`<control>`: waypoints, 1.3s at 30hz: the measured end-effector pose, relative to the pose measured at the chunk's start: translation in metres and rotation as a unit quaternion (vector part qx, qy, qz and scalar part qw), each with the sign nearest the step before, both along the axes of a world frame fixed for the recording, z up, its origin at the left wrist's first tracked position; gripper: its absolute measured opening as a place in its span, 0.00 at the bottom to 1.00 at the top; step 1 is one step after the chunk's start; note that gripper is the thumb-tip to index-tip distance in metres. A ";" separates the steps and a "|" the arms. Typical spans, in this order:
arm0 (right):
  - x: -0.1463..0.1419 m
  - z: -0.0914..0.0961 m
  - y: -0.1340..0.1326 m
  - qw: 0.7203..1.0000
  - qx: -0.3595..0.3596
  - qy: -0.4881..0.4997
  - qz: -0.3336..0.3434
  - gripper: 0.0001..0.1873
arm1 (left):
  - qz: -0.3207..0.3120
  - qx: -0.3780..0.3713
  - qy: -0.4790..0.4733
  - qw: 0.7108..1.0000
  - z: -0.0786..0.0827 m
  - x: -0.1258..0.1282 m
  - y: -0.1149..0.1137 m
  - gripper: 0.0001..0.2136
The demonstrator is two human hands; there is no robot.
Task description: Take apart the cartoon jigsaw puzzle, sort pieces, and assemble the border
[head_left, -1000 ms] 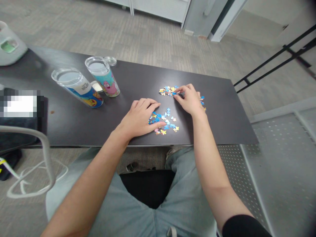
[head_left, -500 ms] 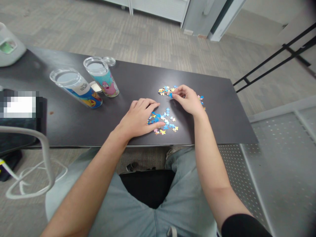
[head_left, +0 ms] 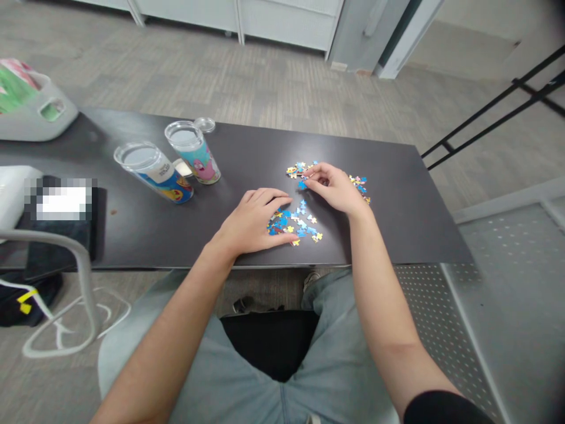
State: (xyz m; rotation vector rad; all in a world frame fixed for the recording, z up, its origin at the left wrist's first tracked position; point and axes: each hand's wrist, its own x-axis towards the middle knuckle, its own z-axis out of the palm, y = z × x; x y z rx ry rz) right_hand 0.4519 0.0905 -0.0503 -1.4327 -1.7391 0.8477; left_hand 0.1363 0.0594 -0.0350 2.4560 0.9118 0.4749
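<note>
My right hand pinches a blue jigsaw piece between thumb and fingertips, just on the near side of a far heap of jigsaw pieces. Partly hidden behind that hand lies another heap of pieces. My left hand rests on the dark table, thumb and fingers spread around the left side of a nearer heap of blue, yellow and pink pieces. Its palm hides some of those pieces.
Two clear-lidded cartoon tubes, one blue and one turquoise, stand left of my hands. Behind them lies a clear round lid. A white basket sits at the far left, and a grey tube frame rises at the near left.
My right hand has brought the blue piece slightly left and toward me, off the far heap's edge. The left hand stays by the nearer heap. The camera view has shifted a little.
</note>
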 end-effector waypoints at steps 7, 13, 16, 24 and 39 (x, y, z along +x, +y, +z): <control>-0.006 0.005 -0.007 0.998 0.026 -0.005 -0.057 0.06 | 0.031 0.001 0.006 0.999 0.012 0.003 0.001 0.32; -0.007 -0.002 -0.013 0.995 0.053 0.006 -0.080 0.03 | 0.057 0.038 0.026 0.997 0.020 0.003 -0.005 0.28; 0.007 -0.002 -0.017 0.990 0.065 0.026 -0.119 0.02 | 0.067 0.042 0.020 0.997 0.024 0.004 -0.008 0.27; 0.079 0.000 -0.041 0.962 0.059 0.059 -0.261 0.06 | 0.099 0.038 0.028 0.994 0.051 0.019 -0.029 0.18; 0.125 -0.014 -0.059 0.939 0.062 0.078 -0.328 0.04 | -0.298 -0.239 -0.058 0.922 0.186 0.102 -0.182 0.27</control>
